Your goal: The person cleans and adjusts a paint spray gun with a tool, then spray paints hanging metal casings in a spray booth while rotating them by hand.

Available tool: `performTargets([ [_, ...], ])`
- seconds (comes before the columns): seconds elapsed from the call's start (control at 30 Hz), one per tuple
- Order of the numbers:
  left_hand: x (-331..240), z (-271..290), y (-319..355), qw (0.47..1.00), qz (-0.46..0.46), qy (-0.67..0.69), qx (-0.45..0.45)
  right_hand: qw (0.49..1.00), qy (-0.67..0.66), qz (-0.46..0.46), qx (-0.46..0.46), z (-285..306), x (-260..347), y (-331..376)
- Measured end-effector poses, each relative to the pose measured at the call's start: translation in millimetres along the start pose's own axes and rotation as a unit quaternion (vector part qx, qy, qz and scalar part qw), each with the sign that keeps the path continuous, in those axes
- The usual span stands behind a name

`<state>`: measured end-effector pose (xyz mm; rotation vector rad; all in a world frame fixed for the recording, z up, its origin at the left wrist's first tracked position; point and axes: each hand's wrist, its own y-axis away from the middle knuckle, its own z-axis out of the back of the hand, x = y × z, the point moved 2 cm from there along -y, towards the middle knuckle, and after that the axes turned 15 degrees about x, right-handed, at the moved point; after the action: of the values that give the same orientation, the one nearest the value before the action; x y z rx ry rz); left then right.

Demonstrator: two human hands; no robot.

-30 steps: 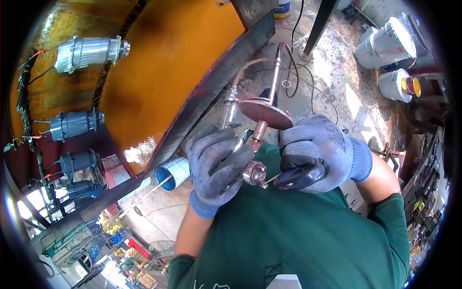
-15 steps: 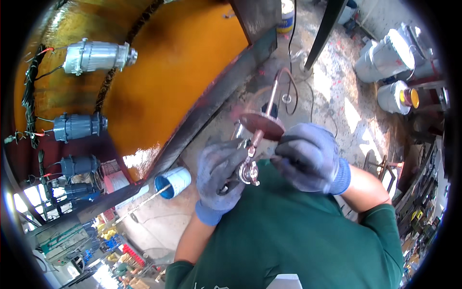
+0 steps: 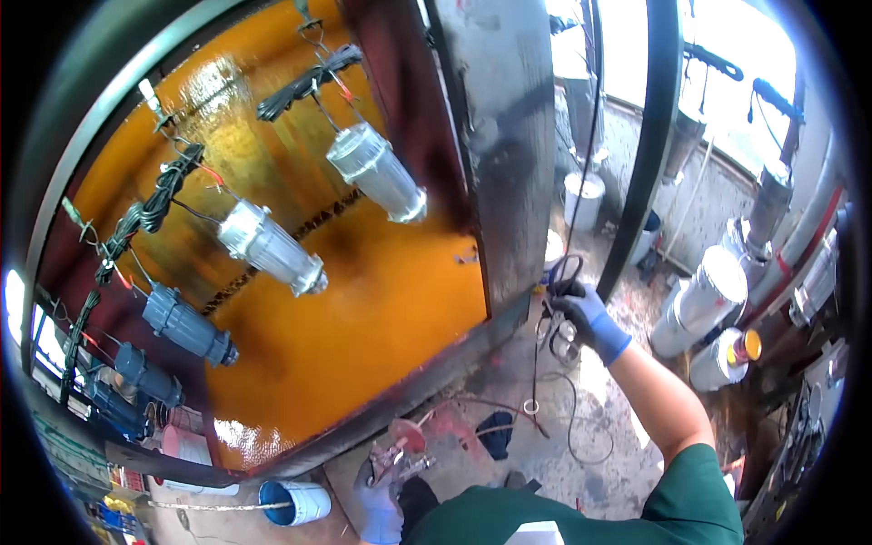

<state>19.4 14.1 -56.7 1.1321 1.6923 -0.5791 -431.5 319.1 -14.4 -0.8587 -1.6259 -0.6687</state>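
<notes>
My left hand (image 3: 375,513), in a grey-and-blue glove, is low in the view and closed around a metal spray gun (image 3: 391,464). A round reddish lid (image 3: 408,436) with a thin tube sticks out from the gun's far end. My right arm stretches forward, and my gloved right hand (image 3: 586,318) is closed beside a looped black hose (image 3: 567,268). What its fingers grip is too dark to make out. Shiny rounded metal parts (image 3: 563,345) hang just below that hand.
Left, an orange-walled booth holds several hanging grey cylindrical housings (image 3: 272,250) with bundled black cables (image 3: 168,191). A blue-lined bucket (image 3: 304,504) with a stick stands near the booth's edge. Hoses (image 3: 581,450) cross the floor. Right are a dark post (image 3: 645,154) and grey drums (image 3: 699,300).
The view has swung up towards the booth and windows. My right hand has left the spray gun and reached forward to the hanging hose. My left hand keeps the gun, now lower in view.
</notes>
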Motion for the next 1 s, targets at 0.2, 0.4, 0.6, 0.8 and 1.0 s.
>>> performTargets([
  [0.2,-10,-5,-4,0.998,-0.011,0.042,-0.045,0.993,-0.03,0.097,0.057,-44,130,-137],
  [0.4,-27,-11,-14,0.996,-0.02,0.068,-0.048,0.995,0.013,0.101,0.003,-79,171,-216],
  [0.6,-44,-1,0,0.993,-0.054,0.088,-0.064,0.998,0.026,0.057,0.014,-70,142,-278],
  [0.8,-56,-6,2,0.989,-0.111,0.1,-0.017,0.951,0.223,0.196,-0.088,52,57,-269],
  [1.0,-32,8,-2,0.979,-0.106,0.124,-0.123,0.962,0.223,0.133,0.091,-35,-119,-115],
])
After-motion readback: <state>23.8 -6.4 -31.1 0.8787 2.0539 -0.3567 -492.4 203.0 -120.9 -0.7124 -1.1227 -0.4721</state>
